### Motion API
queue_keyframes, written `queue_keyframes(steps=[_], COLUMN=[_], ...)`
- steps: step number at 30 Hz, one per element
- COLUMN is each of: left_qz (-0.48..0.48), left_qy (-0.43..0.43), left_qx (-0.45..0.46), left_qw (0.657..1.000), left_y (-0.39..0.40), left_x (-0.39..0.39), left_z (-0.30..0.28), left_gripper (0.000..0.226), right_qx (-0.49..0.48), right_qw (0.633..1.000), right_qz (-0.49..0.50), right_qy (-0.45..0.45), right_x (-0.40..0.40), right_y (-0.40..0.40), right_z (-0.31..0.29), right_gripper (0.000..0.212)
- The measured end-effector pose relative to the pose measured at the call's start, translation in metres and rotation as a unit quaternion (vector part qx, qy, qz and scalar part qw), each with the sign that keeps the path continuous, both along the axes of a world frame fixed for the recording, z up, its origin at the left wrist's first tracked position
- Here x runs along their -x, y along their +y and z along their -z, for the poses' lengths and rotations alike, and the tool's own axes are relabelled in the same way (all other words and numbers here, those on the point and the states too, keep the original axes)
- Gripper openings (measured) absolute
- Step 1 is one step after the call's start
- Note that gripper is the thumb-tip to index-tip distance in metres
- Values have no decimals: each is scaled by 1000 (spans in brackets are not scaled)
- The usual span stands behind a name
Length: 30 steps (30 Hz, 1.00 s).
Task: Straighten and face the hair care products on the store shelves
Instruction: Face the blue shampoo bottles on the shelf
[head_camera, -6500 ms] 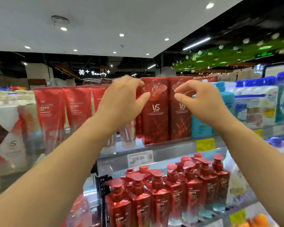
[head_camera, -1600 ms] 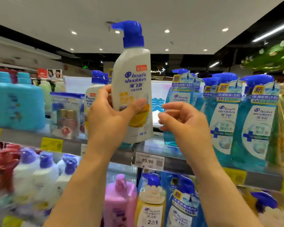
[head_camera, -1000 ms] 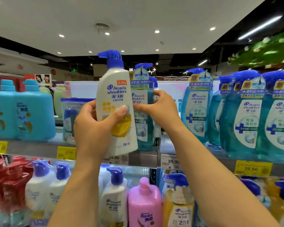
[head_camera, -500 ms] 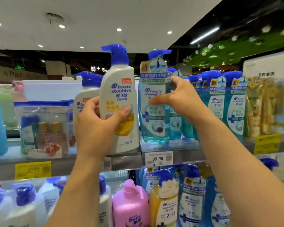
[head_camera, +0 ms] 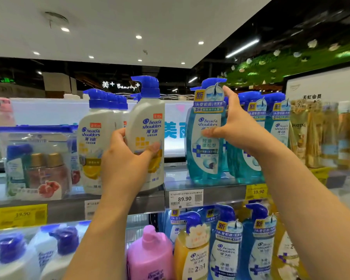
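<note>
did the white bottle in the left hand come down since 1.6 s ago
Yes. The white bottle was held clear above the shelf edge; now its base sits at shelf level, left hand gripping it.

Bright ceiling spotlights (head_camera: 138, 37); edges blurred and wide-angle warped.
</note>
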<state>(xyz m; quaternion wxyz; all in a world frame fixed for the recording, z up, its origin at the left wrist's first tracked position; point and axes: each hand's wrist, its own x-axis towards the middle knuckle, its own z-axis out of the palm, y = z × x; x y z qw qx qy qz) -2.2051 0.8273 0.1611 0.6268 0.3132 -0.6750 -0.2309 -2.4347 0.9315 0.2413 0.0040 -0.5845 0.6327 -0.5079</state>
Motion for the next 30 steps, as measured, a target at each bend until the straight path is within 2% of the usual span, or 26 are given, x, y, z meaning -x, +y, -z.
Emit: queue_keyframes(steps=[4, 8, 11, 13, 15, 17, 19, 22, 27, 30], left_qz=[-10, -23, -25, -22, -21, -24, -27, -22, -14, -5], left_qy=[-16, -22, -24, -28, -29, -31, -35, -39, -43, -40], left_qx=[0, 15, 25, 24, 20, 19, 17, 19, 28, 33], left_qw=[1000, 999, 999, 999, 999, 999, 999, 999, 999, 999], left_y=[-1, -4, -7, -8, -9, -10, -10, -11, -13, -12], left_x=[2, 5, 9, 11, 12, 14, 15, 15, 14, 14], left_z=[-1, -4, -7, -9, -10, -11, -10, -10, -9, -8], left_gripper=[53, 59, 64, 67, 69, 69, 71, 76, 77, 77], right_qx=[-9, -20, -5, 35, 72, 67, 66, 87, 71, 62], right_qw=[999, 999, 994, 985, 971, 965, 961, 958, 975, 972], right_qz=[27, 41, 90, 145, 197, 229, 247, 250, 195, 200], right_qy=[45, 22, 56, 90, 115, 111, 104, 107, 81, 106], right_x=[-1, 3, -3, -13, -24, -32, -35, -33, -21, -19], right_y=[-4, -7, -11, -18, -27, -34, -40, -43, -37, -33], right_z=[-2, -7, -15, -17, -16, -10, -5, -5, -14, -15], right_gripper=[91, 69, 49, 61, 89, 118, 132, 134, 128, 122])
